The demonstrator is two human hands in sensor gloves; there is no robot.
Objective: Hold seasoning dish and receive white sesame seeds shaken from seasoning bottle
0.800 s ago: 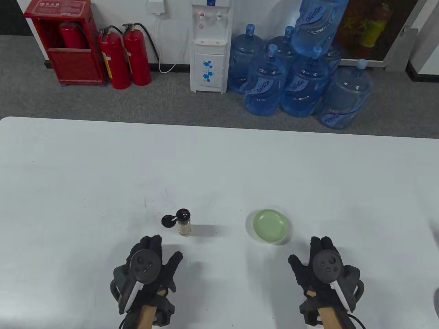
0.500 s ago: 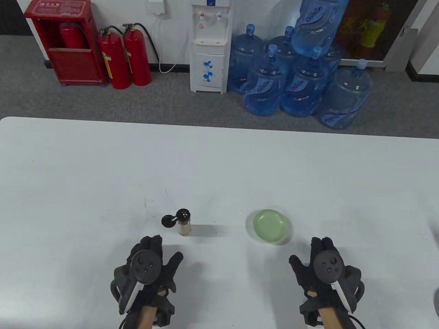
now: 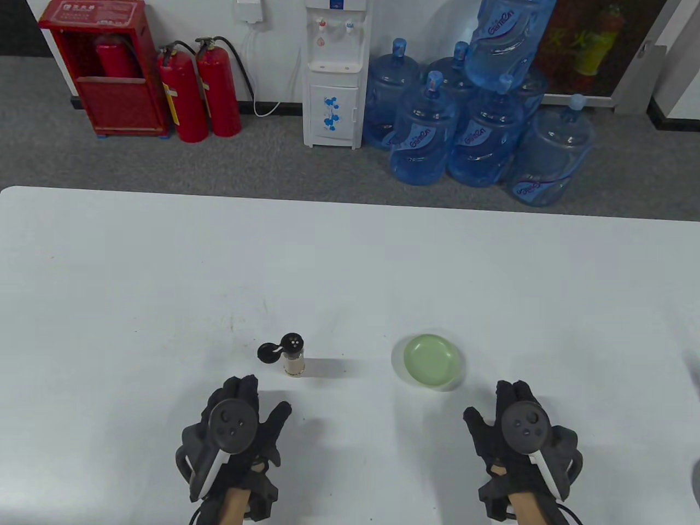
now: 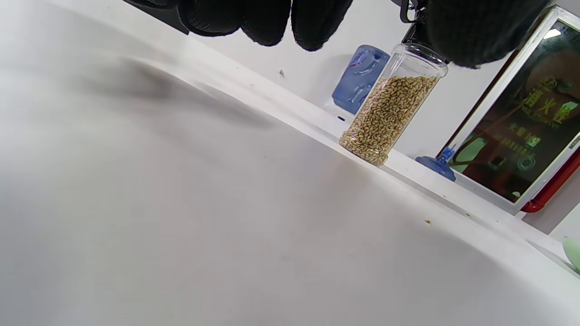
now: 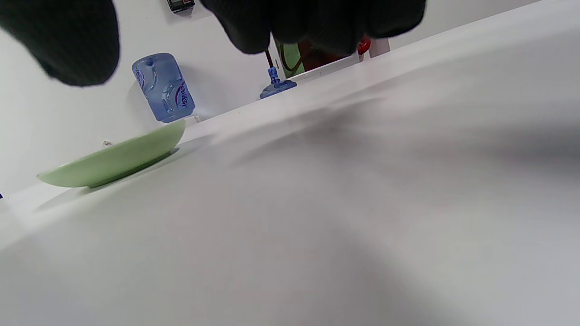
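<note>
A small clear seasoning bottle [image 3: 293, 356] full of pale sesame seeds stands upright on the white table [image 3: 164, 284], its black flip lid hanging open to the left. It also shows in the left wrist view [image 4: 389, 113]. A light green seasoning dish [image 3: 432, 362] lies flat to its right and shows in the right wrist view [image 5: 118, 158]. My left hand [image 3: 246, 407] rests palm down, fingers spread, just in front of the bottle, empty. My right hand [image 3: 500, 407] rests palm down in front and to the right of the dish, empty.
The table's far edge runs across the middle of the table view. Beyond it on the floor stand blue water jugs [image 3: 470, 131], a white water dispenser [image 3: 334, 76] and red fire extinguishers [image 3: 199, 87].
My right hand has shifted very slightly toward the near edge. The bottle, the dish and my left hand have not moved.
</note>
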